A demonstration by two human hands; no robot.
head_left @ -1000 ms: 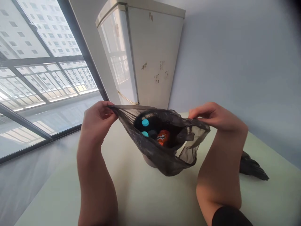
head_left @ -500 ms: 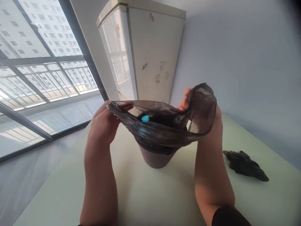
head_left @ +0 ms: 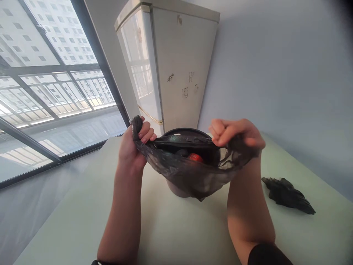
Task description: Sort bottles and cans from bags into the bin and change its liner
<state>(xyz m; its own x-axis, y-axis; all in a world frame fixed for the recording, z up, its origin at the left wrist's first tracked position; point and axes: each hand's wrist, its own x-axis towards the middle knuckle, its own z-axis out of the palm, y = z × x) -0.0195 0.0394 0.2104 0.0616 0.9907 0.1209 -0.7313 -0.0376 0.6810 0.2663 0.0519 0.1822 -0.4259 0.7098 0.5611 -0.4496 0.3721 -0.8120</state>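
Observation:
A thin black plastic garbage bag (head_left: pixel 190 175) is stretched between my two hands over a trash can (head_left: pixel 176 189). My left hand (head_left: pixel 138 141) grips the bag's left edge, with a bunched tip sticking up above the fingers. My right hand (head_left: pixel 237 134) is closed on the bag's right side, its fingers curled over the gathered film. The can's dark rim (head_left: pixel 183 130) shows behind the bag. Inside the opening sits a red item (head_left: pixel 195 158), its kind unclear. The bag's front hangs over the outside of the can and hides much of it.
The can stands on a pale table (head_left: pixel 182 232). A folded black plastic bag (head_left: pixel 288 195) lies on the right of the table. Behind stands a white fridge (head_left: pixel 182 55) against the wall. Glass sliding doors (head_left: pixel 63 88) are at the left.
My left hand has moved right, and my right hand now lies over the gathered film. The bag's front hangs lower. The can's back rim and a red item now show; the blue cap is out of sight.

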